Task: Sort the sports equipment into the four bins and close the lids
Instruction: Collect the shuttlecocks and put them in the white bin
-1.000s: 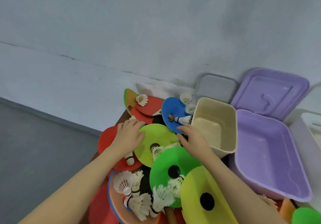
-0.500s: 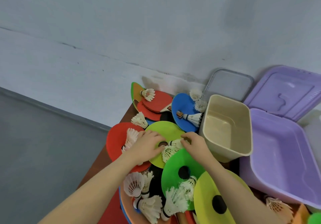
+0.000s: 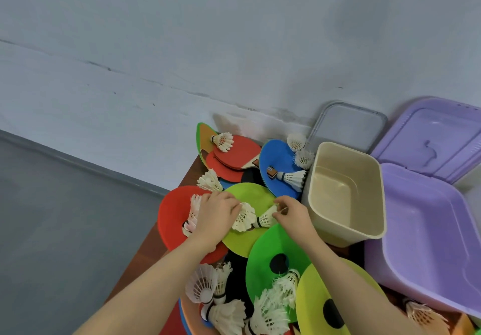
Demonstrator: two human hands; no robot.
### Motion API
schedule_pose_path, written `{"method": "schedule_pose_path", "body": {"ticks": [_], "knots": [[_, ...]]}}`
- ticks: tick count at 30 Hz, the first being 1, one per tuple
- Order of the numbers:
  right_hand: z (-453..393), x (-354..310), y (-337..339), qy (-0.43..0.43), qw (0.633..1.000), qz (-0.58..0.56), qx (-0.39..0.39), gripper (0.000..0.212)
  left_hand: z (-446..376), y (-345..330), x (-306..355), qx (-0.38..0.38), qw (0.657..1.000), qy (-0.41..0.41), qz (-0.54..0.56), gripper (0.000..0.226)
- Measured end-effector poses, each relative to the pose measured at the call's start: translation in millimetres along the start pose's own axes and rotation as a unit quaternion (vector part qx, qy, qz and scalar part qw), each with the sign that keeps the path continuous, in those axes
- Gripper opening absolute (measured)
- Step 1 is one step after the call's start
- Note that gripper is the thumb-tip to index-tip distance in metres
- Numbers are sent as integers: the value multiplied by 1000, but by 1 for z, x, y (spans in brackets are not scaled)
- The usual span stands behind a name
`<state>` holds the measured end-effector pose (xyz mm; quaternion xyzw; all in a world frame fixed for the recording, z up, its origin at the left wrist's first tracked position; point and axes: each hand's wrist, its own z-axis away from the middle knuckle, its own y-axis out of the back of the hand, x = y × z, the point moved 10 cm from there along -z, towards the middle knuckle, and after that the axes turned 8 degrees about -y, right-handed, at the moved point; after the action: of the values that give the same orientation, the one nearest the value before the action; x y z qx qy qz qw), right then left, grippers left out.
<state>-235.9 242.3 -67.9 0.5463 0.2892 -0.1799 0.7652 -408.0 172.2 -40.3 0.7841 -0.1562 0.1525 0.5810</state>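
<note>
A pile of coloured flat discs, red table-tennis paddles [image 3: 235, 156] and white shuttlecocks covers the table. My left hand [image 3: 214, 217] grips a shuttlecock [image 3: 243, 217] over the lime-green disc [image 3: 250, 195]; more feathers [image 3: 194, 215] show under its palm on the red disc [image 3: 174, 217]. My right hand [image 3: 292, 213] pinches a second shuttlecock [image 3: 265, 219] beside it. An empty beige bin [image 3: 346, 194] stands just right of my right hand, and an open empty purple bin [image 3: 426, 238] lies further right.
A grey lid [image 3: 348, 125] and the purple lid [image 3: 432, 137] lean against the wall behind the bins. A blue disc [image 3: 279, 168] carries more shuttlecocks. Several shuttlecocks [image 3: 221, 298] lie near me beside green [image 3: 276, 259] and yellow [image 3: 320, 306] discs. The table's left edge drops to grey floor.
Both hands moved inward onto the lime-green disc and each took hold of a shuttlecock; the view shifted slightly left, moving the bins rightward.
</note>
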Motion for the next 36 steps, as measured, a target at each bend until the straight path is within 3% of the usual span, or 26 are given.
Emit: {"method": "schedule_pose_path", "body": {"ticks": [5,8,16,23,31,36], "knots": [[3,-10,-5,19,999,-25,10,31,-3,22,-2,61,998,-10,-20,16],[12,-23,7,53,995,-73,34,30,-7,37,-2,100,995,-11,-24,23],[39,-44,94,142,965,-155,154,26,-34,81,40,222,972,-74,18,29],[76,4,195,148,938,-191,248,27,-64,78,152,254,946,-194,47,23],[123,130,314,114,919,-230,299,27,-85,19,321,230,927,-280,96,19],[157,212,392,97,901,-207,370,29,-91,-31,432,192,915,-313,166,22]]}}
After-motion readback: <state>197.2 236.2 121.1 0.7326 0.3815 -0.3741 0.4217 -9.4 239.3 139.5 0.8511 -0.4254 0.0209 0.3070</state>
